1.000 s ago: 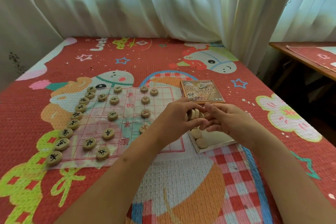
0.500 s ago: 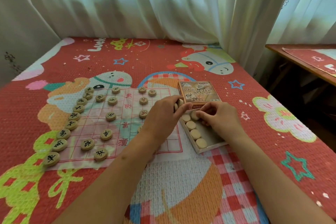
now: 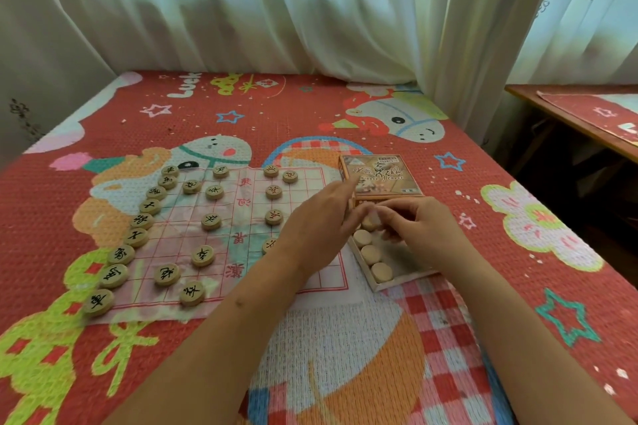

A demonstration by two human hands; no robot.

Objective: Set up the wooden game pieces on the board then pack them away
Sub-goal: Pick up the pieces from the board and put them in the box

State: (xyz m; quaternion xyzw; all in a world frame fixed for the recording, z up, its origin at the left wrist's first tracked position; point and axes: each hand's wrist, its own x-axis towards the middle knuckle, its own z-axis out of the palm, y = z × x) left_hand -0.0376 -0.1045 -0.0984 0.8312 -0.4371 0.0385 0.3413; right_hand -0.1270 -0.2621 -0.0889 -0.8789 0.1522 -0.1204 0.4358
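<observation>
- Pieces: small wooden discs, light, stiff and smooth, best pinched by the rim. Many lie on the board; four sit in the tray on the bed.
- Right hand: fingers curled, tips seemingly pinching the tray's far disc.
- Left hand: fingers straight, apart, holding nothing, beside that disc.

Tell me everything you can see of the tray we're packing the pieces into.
The tray is a shallow, pale, cardboard-looking rectangle lying flat on the red mat, right of the board. Plain-faced round pieces lie in a row along its left wall. The right hand covers its far end.
</observation>
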